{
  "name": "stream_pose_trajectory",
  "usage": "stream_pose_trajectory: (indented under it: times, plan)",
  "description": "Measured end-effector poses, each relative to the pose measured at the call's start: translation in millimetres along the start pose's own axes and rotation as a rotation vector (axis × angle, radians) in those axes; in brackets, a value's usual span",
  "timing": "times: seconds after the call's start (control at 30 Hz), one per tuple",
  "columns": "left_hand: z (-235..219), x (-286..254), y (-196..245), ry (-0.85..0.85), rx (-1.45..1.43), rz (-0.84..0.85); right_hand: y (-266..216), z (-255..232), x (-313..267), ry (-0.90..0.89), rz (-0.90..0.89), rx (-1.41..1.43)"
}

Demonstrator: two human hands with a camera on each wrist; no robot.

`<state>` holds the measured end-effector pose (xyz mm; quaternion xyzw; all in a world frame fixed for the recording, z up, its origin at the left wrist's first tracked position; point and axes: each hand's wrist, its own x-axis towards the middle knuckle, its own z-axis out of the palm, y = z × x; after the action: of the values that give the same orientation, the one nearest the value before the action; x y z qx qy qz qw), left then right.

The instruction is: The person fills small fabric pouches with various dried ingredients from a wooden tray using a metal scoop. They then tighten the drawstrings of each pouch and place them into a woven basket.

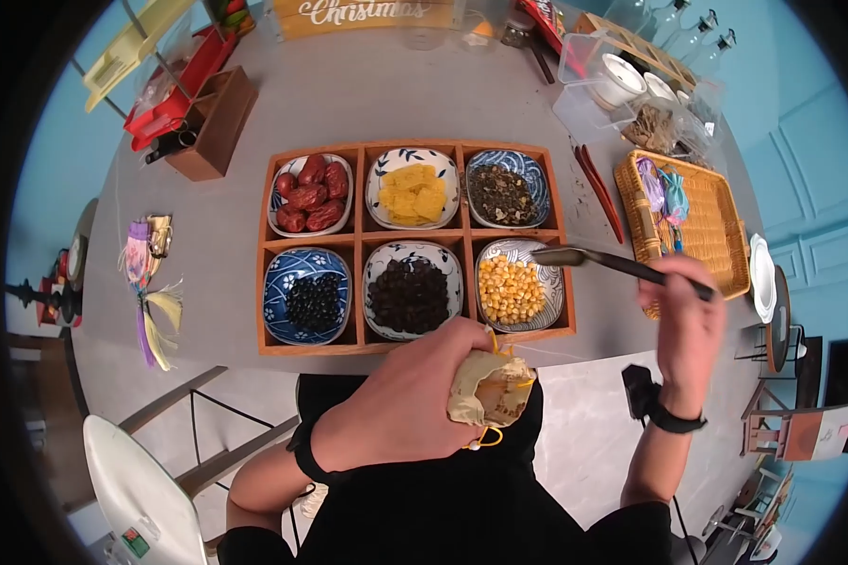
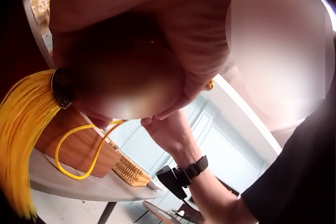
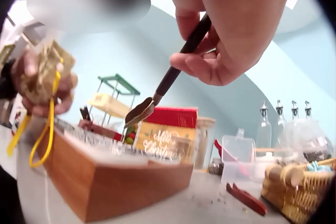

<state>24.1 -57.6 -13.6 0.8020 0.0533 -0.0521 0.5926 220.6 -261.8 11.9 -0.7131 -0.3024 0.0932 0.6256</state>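
In the head view my left hand (image 1: 396, 400) grips a small beige pouch (image 1: 466, 405) with its mouth open upward, in front of the wooden tray's near edge. A yellow cord (image 2: 58, 153) and a yellow tassel (image 2: 26, 129) hang from it in the left wrist view. My right hand (image 1: 685, 330) holds a spoon by its dark handle (image 1: 636, 268). The spoon's metal bowl (image 3: 140, 112) is above the tray, overlapping the edge of the dish of corn kernels (image 1: 511, 290) in the head view. Whether the spoon carries anything, I cannot tell.
A divided wooden tray (image 1: 359, 188) also bears dishes of red dates (image 1: 307, 196), yellow slices (image 1: 413, 194), dried leaves (image 1: 502, 195), black beans (image 1: 313, 301) and dark dried pieces (image 1: 412, 294). Right lie red tongs (image 1: 597, 191) and a wicker basket (image 1: 702, 202); left, a tasselled sachet (image 1: 139, 254).
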Motion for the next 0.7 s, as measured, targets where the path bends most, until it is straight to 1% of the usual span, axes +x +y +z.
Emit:
stream_pose_trajectory:
  times: [0.03, 0.07, 0.1, 0.17, 0.23, 0.33, 0.4, 0.47, 0.53, 0.6, 0.63, 0.67, 0.7]
  plan:
    - [2, 1, -1, -0.001, 0.046, 0.013, 5, 4, 3, -0.067, 0.1, -0.057]
    - [4, 2, -1, 0.002, 0.092, 0.026, 15, 6, 6, -0.135, 0.122, -0.074]
    - [5, 4, -1, -0.002, 0.095, 0.028, 20, 11, 7, -0.164, 0.128, -0.044]
    - [9, 7, 1, 0.061, 0.241, 0.113, 24, 14, 6, -0.195, 0.136, -0.01]
    - [9, 8, 6, 0.041, 0.293, 0.095, 24, 11, 4, -0.317, 0.189, 0.039]
    - [7, 13, 12, -0.002, 0.383, 0.076, 26, 0, 9, -0.269, 0.142, 0.042]
    - [8, 16, 17, -0.03, 0.425, 0.079, 24, 0, 9, -0.247, 0.143, 0.003]
    - [7, 19, 20, -0.072, 0.473, 0.04, 23, -2, 5, -0.289, 0.209, -0.001]
    - [8, 20, 20, -0.071, 0.487, 0.045, 27, 0, -1, -0.267, 0.227, 0.035]
    - [9, 20, 19, -0.078, 0.502, 0.047, 32, 5, -6, -0.191, 0.313, 0.086]
    - [10, 19, 18, -0.063, 0.494, 0.047, 35, 11, -9, -0.114, 0.33, 0.094]
    - [10, 20, 17, -0.045, 0.487, 0.047, 36, 14, -10, -0.111, 0.331, 0.093]
    - [11, 20, 16, -0.045, 0.488, 0.049, 37, 17, -11, -0.073, 0.381, 0.132]
